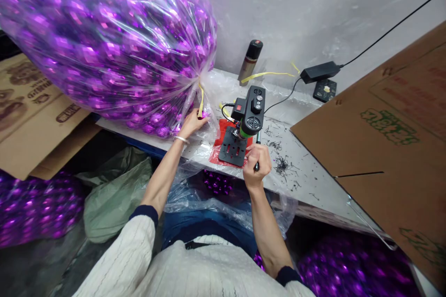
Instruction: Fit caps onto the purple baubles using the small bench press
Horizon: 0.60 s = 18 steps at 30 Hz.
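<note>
My left hand (194, 123) is closed beside the gathered neck of a big clear bag (146, 51) full of shiny purple faceted balls. A yellow tie (201, 100) hangs from that neck over the fingers. Some purple shows at the fingertips, but what they pinch is unclear. My right hand (257, 163) is wrapped around a black handle (257, 166), whose end shows below the fist. Just left of the fist stands a small black bench machine (253, 111) with a slotted base plate (232, 146), set on a red sheet (216, 148).
Behind the machine stand a spray can (250, 62) and a black power adapter (319, 72) with its cable. Dark clippings (281, 164) litter the white tabletop (303, 185). A large carton (390, 148) blocks the right side; flattened cardboard (38, 116) leans at the left.
</note>
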Available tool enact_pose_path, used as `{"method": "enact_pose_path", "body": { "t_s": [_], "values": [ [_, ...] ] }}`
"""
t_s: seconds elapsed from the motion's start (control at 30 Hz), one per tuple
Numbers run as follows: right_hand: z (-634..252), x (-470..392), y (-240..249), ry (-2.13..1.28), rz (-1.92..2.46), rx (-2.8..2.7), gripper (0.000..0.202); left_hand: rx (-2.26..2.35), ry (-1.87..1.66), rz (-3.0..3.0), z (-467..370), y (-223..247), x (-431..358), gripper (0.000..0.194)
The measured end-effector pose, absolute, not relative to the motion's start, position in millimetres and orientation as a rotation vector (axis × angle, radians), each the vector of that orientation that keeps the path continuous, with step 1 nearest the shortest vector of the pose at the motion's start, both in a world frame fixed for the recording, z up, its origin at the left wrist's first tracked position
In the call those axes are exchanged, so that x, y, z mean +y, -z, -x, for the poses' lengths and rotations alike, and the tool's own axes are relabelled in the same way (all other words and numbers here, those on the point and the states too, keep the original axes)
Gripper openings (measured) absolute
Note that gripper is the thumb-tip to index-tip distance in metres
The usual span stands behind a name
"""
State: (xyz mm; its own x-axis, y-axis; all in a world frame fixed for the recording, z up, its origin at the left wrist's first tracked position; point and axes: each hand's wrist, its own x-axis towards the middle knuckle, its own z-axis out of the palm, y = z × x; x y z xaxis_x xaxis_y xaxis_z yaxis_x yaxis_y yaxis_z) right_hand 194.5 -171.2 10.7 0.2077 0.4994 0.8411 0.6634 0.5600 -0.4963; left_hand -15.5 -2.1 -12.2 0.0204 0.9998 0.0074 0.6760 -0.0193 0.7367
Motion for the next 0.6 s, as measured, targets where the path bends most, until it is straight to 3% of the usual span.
{"method": "enact_pose_path", "body": {
  "t_s": [0.17, 0.4, 0.6],
  "values": [
    [-195, -170, -16, 0.176, 1.077, -1.451, 0.028, 1.288, -1.251, -1.072, 16, 12, -58, 0.056],
    [-197, -170, -29, 0.140, 1.069, -1.458, 0.027, 0.868, -1.077, -0.672, -15, 25, -120, 0.051],
    [-200, -171, -34, 0.164, 1.083, -1.499, 0.026, 0.996, -1.131, -0.822, -57, 53, -123, 0.060]
  ]
}}
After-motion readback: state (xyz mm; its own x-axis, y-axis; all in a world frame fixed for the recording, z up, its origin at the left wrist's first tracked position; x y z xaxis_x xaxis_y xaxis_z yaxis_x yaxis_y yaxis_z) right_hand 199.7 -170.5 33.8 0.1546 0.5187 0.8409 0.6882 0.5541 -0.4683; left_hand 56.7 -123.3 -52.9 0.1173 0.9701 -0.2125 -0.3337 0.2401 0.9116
